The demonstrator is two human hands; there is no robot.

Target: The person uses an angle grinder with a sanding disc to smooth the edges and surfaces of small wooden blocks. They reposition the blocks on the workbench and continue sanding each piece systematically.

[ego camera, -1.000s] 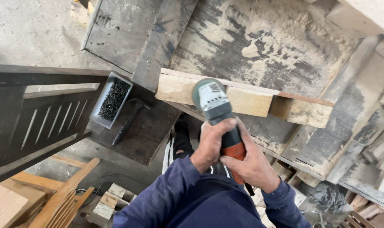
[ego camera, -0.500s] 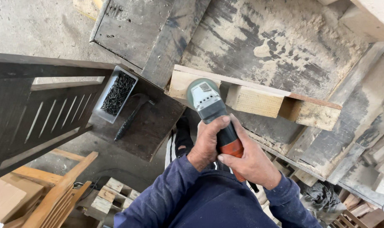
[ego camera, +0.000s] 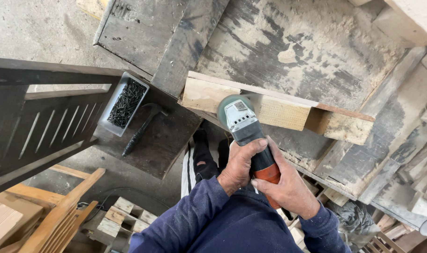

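Two hands clamp a grinder (ego camera: 245, 129): the left hand (ego camera: 239, 165) wraps its dark barrel, the right hand (ego camera: 288, 189) grips the orange rear. Its round head, beyond the knuckles, meets the pale, rough-sawn wood block (ego camera: 269, 110) overhanging the dusty, scarred worktop's (ego camera: 312, 51) near edge. Near the worktop's left corner, a grey rectangular tray (ego camera: 124, 104) holds dark nails, just beside a hammer (ego camera: 143, 127).

One small label only: a pale grey rectangular plate on the angle grinder's (ego camera: 244, 122) head, facing up, near the pale wood block (ego camera: 269, 108). No packages, signs or screens (print too small to read).
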